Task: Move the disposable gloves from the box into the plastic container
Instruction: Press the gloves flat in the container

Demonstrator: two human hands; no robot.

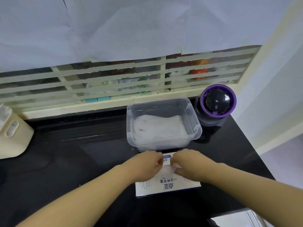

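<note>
The gloves (166,169) are thin and slippery. They could slip out of the fingers and fall on the black worktop (82,153) on the way over. Too many could come out in one clump and get stuck in the hole. The box (167,185) looks light, so a hard pull could lift it or make it slide. The plastic container (129,125) sits just past the box, on the far side. A bump could push it toward the purple round thing (216,102) on its right.

Both hands are on top of the box, close together. The left hand (146,163) has its fingers curled on the box by the hole, holding it. The right hand (188,163) has bent fingers and pinches the clear gloves that poke out. A pile of gloves (159,128) already lies inside the container.
</note>
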